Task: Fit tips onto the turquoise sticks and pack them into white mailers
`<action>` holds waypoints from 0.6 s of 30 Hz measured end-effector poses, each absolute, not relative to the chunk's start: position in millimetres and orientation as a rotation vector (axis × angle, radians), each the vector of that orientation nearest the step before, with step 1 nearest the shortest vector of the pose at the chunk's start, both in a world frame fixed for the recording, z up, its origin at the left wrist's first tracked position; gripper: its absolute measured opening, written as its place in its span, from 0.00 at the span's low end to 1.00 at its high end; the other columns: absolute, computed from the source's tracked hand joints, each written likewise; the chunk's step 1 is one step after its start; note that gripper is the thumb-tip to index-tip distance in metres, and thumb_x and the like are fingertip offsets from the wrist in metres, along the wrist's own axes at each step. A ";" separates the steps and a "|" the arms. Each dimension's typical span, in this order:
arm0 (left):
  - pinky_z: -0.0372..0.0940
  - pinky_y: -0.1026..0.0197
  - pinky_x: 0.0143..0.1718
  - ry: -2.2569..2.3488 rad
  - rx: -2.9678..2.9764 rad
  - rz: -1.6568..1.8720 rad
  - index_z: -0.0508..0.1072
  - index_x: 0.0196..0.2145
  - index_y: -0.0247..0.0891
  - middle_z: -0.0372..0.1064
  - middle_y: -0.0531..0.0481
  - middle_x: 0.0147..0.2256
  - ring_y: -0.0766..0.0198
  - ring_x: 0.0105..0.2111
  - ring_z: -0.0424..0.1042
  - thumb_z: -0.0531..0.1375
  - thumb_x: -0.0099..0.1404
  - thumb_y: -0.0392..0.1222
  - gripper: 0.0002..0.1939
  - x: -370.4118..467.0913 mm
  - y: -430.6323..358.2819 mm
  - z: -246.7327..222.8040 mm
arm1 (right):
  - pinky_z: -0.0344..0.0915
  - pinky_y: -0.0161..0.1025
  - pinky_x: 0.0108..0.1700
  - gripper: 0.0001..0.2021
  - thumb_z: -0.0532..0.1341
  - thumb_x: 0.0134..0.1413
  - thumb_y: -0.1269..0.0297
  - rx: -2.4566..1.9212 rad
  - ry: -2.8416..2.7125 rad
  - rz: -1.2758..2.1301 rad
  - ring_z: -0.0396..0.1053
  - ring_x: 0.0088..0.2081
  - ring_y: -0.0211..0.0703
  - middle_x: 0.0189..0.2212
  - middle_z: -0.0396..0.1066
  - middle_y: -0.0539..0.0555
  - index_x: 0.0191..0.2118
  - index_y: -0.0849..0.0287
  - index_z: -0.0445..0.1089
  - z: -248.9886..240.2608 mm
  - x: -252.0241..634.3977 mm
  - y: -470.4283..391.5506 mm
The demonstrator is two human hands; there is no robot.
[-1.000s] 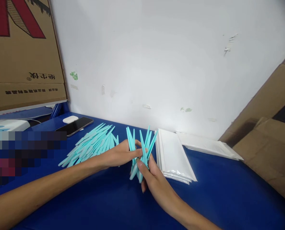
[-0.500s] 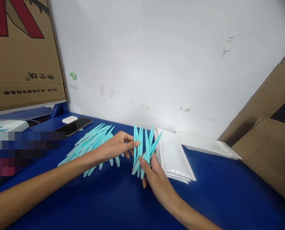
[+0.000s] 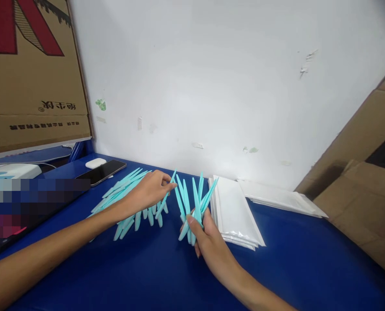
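At the near side, the right hand (image 3: 203, 231) has its grip closed around a turquoise bunch (image 3: 196, 196) of slim sticks, thumb across the front, their pointed ends fanning upward and their broader, blunt ends poking out below, all above the blue tabletop (image 3: 276, 268). To its left and a little farther off, the left hand (image 3: 150, 188) keeps a narrow grip, thumb against fingers, on a single turquoise stick (image 3: 162, 205) that slants with its tip up and to the right, apart from the bunch. Beneath and beside that hand lies the turquoise pile (image 3: 118, 190), loose sticks overlapping, partly hidden by the hand and forearm. At the left edge sits a dark device (image 3: 50, 205), its face pixelated. Just beyond the right hand is a stack of white packets (image 3: 236, 207), with a second white stack (image 3: 276, 196) behind it, along the wall. Past the pile, a phone (image 3: 105, 172) lies dark-screened next to a small white case (image 3: 95, 163). A printed cardboard box (image 3: 50, 82) stands at the left, brown cardboard (image 3: 364, 207) at the right, and a scuffed white wall (image 3: 195, 77) closes the back.
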State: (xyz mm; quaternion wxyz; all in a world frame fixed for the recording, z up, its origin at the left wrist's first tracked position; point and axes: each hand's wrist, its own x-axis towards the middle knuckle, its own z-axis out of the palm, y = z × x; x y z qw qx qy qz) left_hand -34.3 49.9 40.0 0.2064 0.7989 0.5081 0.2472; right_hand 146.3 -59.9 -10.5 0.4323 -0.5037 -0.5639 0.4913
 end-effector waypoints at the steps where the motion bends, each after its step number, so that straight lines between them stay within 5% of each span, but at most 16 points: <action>1: 0.56 0.61 0.23 1.430 2.254 0.700 0.68 0.22 0.39 0.65 0.53 0.16 0.62 0.17 0.65 0.55 0.65 0.57 0.22 -34.9 51.6 38.7 | 0.59 0.31 0.24 0.19 0.53 0.67 0.48 -1.258 -1.400 1.228 0.55 0.21 0.32 0.33 0.64 0.46 0.56 0.52 0.58 -10.7 146.4 -59.5; 9: 0.59 0.61 0.23 1.425 2.208 0.619 0.65 0.23 0.40 0.65 0.53 0.16 0.60 0.18 0.67 0.51 0.67 0.62 0.25 -40.1 57.0 41.9 | 0.58 0.31 0.23 0.18 0.54 0.66 0.46 -1.263 -1.364 1.223 0.56 0.21 0.32 0.31 0.62 0.45 0.49 0.54 0.60 -12.5 146.7 -58.1; 15: 0.60 0.56 0.33 1.707 2.383 0.666 0.67 0.23 0.40 0.70 0.42 0.25 0.48 0.31 0.73 0.57 0.63 0.50 0.15 -41.7 52.7 28.8 | 0.58 0.32 0.23 0.19 0.55 0.65 0.45 -1.271 -1.345 1.245 0.55 0.21 0.33 0.30 0.62 0.46 0.49 0.54 0.60 -10.3 146.8 -59.2; 18: 0.59 0.55 0.34 1.819 2.429 0.660 0.65 0.22 0.39 0.69 0.40 0.25 0.47 0.32 0.73 0.53 0.67 0.49 0.18 -37.3 45.9 26.7 | 0.58 0.33 0.22 0.21 0.54 0.64 0.42 -1.251 -1.357 1.243 0.56 0.21 0.33 0.32 0.66 0.48 0.49 0.55 0.60 -16.8 147.8 -56.3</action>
